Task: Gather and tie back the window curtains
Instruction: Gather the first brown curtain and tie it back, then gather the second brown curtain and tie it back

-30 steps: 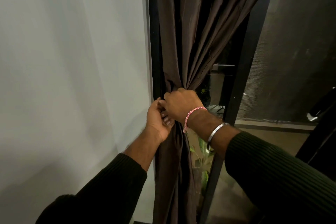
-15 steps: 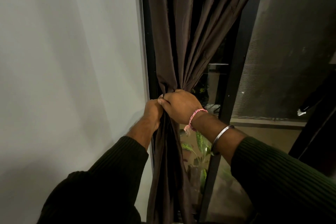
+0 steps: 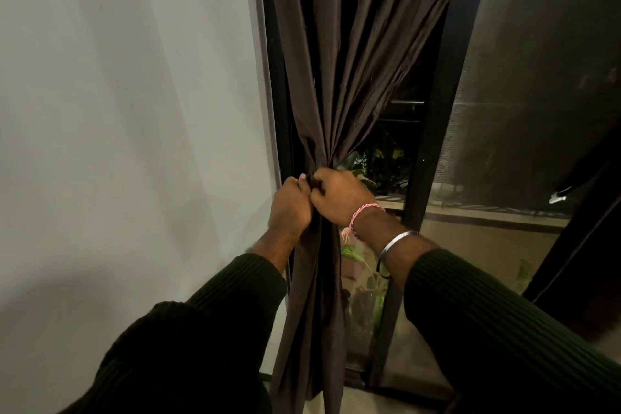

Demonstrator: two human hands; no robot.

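Your left hand (image 3: 290, 203) and your right hand (image 3: 339, 197) meet at the waist of the dark brown curtain (image 3: 349, 54), knuckles touching, at the left side of the window. Both sets of fingers are curled tight into the bunched cloth: your left hand grips the gather from the wall side, your right hand grips it from the glass side, with a fold of fabric pinched between them. Whether a tie or cord sits inside that grip you cannot tell; the fingers hide it.

Above your hands the curtain fans upward in long pleats that spread toward the top right. Below them it hangs straight down as a narrow bundle to the floor, between your two dark ribbed sleeves.

The curtain lies against the black window frame (image 3: 277, 104), just beside the pale grey wall (image 3: 134, 111). A second black upright (image 3: 433, 131) stands to the right of the pleats.

On your right wrist you wear a pink and white thread band (image 3: 364, 212) and, further up the forearm, a silver bangle (image 3: 396, 240). Through the glass behind your right wrist, green plant leaves (image 3: 379, 161) show. At the far right edge another dark drape (image 3: 581, 245) slants down.
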